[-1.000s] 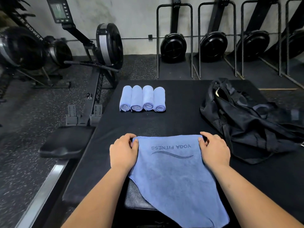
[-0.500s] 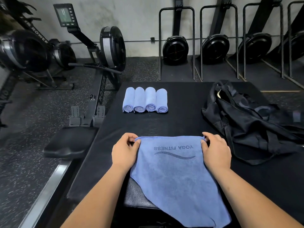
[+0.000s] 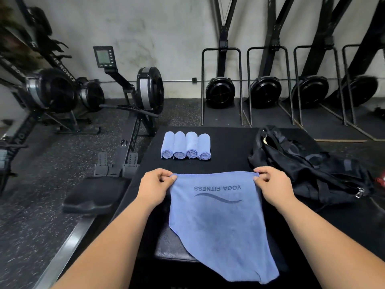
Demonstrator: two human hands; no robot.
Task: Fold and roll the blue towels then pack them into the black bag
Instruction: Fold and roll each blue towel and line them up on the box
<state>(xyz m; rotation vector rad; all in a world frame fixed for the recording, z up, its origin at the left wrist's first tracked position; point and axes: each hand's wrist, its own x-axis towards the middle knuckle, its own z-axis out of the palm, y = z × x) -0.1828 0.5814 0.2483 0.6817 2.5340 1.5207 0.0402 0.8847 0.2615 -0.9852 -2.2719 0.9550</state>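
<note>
A blue towel (image 3: 216, 222) printed "YOGA FITNESS" hangs spread in front of me over the near edge of the black platform (image 3: 229, 147). My left hand (image 3: 155, 187) pinches its far left corner. My right hand (image 3: 273, 184) pinches its far right corner. The top edge is lifted a little off the surface. Several rolled blue towels (image 3: 185, 145) lie side by side at the back of the platform. The black bag (image 3: 302, 165) lies crumpled on the platform's right side, its opening toward the left.
A rowing machine (image 3: 133, 105) with a seat (image 3: 93, 193) stands just left of the platform. More rowers (image 3: 48, 90) fill the far left, and upright ones (image 3: 220, 92) line the back wall. A black cushion (image 3: 173, 247) sits under the towel's lower end.
Both hands have raised the towel's far edge slightly and pulled it taut. The view has tilted upward, showing more of the wall.
</note>
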